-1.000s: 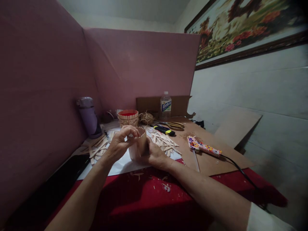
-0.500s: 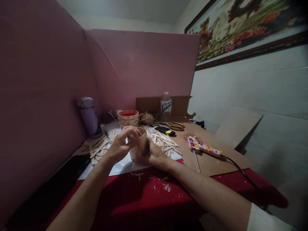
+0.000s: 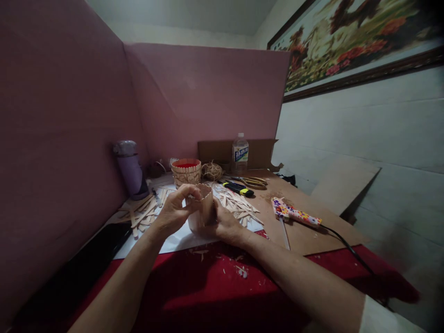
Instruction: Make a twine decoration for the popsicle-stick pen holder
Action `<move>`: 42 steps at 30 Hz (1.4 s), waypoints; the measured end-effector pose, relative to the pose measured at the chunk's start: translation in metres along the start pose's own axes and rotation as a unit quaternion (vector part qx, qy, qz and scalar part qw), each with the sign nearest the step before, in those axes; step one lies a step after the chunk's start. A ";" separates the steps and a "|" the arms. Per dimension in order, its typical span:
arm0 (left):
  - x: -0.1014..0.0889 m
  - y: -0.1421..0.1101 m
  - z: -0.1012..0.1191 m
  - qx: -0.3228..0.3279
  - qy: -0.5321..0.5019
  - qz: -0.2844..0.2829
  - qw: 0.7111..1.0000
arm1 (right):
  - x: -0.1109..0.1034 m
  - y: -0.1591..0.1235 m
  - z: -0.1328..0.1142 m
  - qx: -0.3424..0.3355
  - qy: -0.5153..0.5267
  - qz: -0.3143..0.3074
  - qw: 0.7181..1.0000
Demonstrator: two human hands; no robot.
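Observation:
A small cup clad in wooden sticks (image 3: 204,207) stands upright on white paper (image 3: 175,240) between both hands. My left hand (image 3: 175,210) curls over its left rim, fingers pinched on the top edge. My right hand (image 3: 226,224) wraps round its right side and presses against the wall. Loose wooden sticks (image 3: 239,206) lie scattered right of the cup, and more wooden sticks (image 3: 142,212) lie to the left.
Behind stand a finished stick cup with a red inside (image 3: 186,170), a twine ball (image 3: 211,171), a water bottle (image 3: 239,155), scissors (image 3: 253,181), a yellow-black cutter (image 3: 239,188). A patterned glue gun (image 3: 294,213) lies on brown cardboard (image 3: 305,231). A purple flask (image 3: 128,169) stands left by the pink partition (image 3: 69,138).
My left fingers have shifted slightly along the cup's rim. The cup and my right hand stay almost in place.

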State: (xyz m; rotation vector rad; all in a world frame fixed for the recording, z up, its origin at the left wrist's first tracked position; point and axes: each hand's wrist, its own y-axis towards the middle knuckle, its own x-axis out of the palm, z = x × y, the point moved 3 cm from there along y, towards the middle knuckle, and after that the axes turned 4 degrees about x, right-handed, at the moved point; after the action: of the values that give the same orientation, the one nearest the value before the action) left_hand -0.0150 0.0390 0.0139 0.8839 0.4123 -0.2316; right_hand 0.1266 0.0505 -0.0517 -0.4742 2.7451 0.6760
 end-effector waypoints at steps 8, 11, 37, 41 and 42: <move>-0.001 0.000 -0.005 -0.014 -0.011 0.027 0.999 | 0.000 0.000 -0.006 0.005 0.004 -0.013 1.000; -0.001 0.000 -0.005 -0.018 -0.013 0.036 0.999 | 0.000 -0.001 -0.008 0.009 0.001 -0.005 1.000; -0.003 0.003 0.011 0.026 0.032 0.016 0.999 | 0.000 -0.003 -0.011 -0.011 0.024 -0.010 1.000; -0.005 0.004 0.012 0.046 0.037 0.011 0.998 | 0.000 -0.002 -0.011 -0.005 0.027 -0.013 1.000; -0.005 0.004 0.012 0.048 0.037 0.012 0.998 | 0.000 -0.002 -0.011 0.000 0.026 -0.015 1.000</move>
State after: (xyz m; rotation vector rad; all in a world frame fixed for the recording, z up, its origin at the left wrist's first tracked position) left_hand -0.0152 0.0321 0.0260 0.9928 0.4629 -0.1973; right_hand 0.1250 0.0436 -0.0426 -0.5392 2.7809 0.6655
